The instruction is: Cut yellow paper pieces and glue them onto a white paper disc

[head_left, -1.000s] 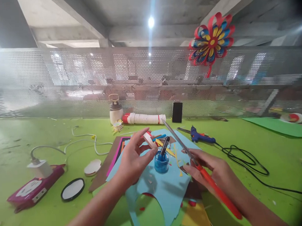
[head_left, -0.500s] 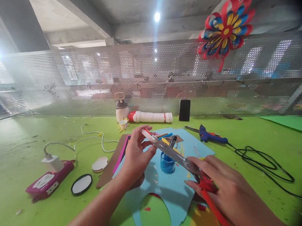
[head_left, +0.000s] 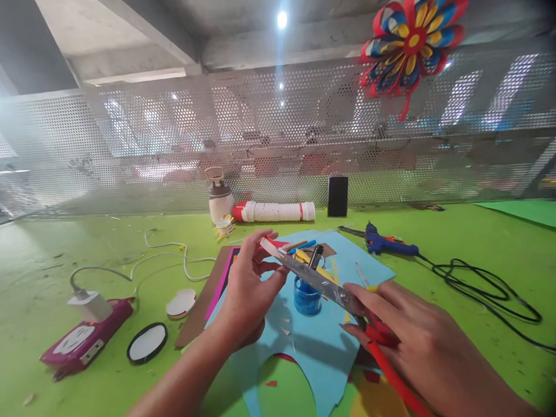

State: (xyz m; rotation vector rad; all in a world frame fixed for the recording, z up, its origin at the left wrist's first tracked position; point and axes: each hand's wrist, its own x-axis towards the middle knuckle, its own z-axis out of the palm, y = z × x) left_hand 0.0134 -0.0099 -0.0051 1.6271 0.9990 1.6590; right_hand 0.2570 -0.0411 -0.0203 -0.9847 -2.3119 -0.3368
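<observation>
head: smudged metal blades, red-handled scissors (head_left: pixel 325 285)

The scissors (head_left: pixel 325 287) have grey metal blades with pale smears and red handles; the right hand (head_left: pixel 417 334) grips them at the handle end. The blades lie diagonally, pointing up and to the left, with their far end at the white strip piece (head_left: pixel 271 247) — whether its material sits between the blades cannot be made out. The strip piece is narrow, white on its visible face with red along its upper edge, and tilted. It is held off the table between the thumb and fingers of the left hand (head_left: pixel 247 290).
</observation>
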